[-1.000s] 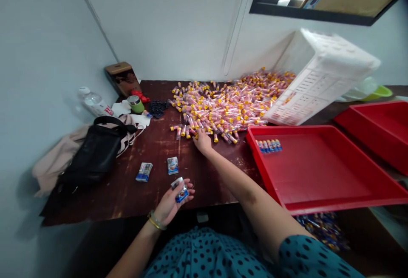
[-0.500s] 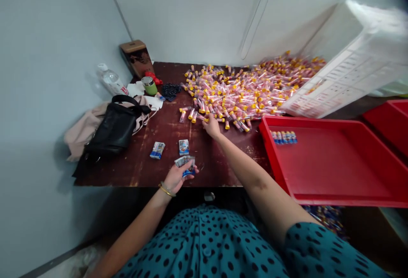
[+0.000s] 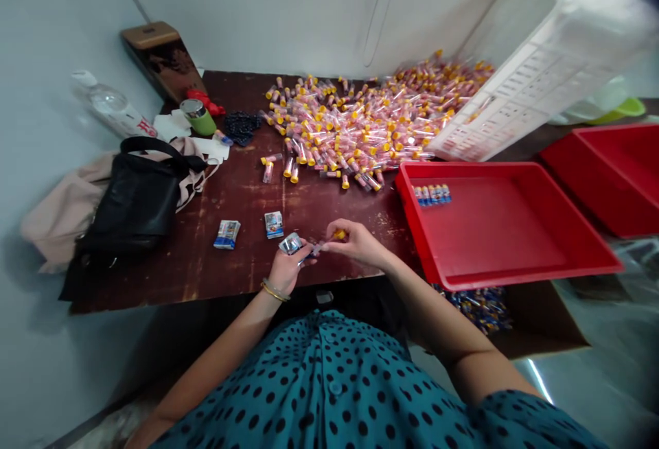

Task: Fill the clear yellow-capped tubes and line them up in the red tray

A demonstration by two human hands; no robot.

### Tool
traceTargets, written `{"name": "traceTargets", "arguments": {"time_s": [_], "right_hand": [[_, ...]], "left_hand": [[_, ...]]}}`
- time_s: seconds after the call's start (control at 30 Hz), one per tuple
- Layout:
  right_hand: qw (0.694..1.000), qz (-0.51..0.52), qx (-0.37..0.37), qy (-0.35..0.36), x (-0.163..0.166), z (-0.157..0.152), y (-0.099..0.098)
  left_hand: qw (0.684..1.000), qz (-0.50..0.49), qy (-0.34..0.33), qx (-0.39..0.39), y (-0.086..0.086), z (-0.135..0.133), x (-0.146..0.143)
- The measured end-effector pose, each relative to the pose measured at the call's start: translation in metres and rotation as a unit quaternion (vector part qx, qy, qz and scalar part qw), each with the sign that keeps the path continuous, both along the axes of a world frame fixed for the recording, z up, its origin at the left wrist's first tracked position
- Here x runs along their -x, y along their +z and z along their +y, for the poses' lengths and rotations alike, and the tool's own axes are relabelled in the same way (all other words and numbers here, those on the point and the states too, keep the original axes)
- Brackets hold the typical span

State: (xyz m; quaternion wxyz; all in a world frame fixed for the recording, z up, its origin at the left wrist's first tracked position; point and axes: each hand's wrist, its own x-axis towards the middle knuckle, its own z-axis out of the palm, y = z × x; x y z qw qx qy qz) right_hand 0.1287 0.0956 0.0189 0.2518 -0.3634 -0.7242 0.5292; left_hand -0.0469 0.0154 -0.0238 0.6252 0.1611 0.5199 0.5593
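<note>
My left hand is closed around a small stack of blue-and-silver printed labels just above the table's front edge. Beside it, my right hand pinches a small clear tube with a yellow cap; its lower end meets the fingers of my left hand. Whether the tube touches a label is hidden by the fingers. Two more label stacks lie on the table, one at the left and one nearer my hand. A large heap of yellow-capped tubes with pink contents spreads across the back.
A red tray at the right holds a short row of labelled tubes. Behind it leans a white plastic crate. A black bag, a green jar and a bottle stand left. Below the tray sits a cardboard box.
My right hand has drawn back from the heap's front edge with a tube and come up to my left hand. The label stack in my left hand has tilted. The view has shifted.
</note>
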Motion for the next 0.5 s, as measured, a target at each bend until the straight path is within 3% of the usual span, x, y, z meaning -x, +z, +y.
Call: {"name": "traceTargets", "arguments": {"time_s": [0.13, 0.3, 0.5], "right_hand": [[0.998, -0.020, -0.057, 0.000, 0.009, -0.007, 0.003], [0.999, 0.000, -0.049, 0.021, 0.003, 0.002, 0.005], [0.987, 0.061, 0.070, -0.128, -0.024, 0.018, 0.005]], "left_hand": [[0.999, 0.037, -0.011, -0.036, 0.007, 0.003, -0.009], [0.978, 0.144, -0.146, -0.034, 0.008, -0.002, 0.004], [0.987, 0.071, -0.141, -0.007, 0.009, -0.006, 0.010]]}}
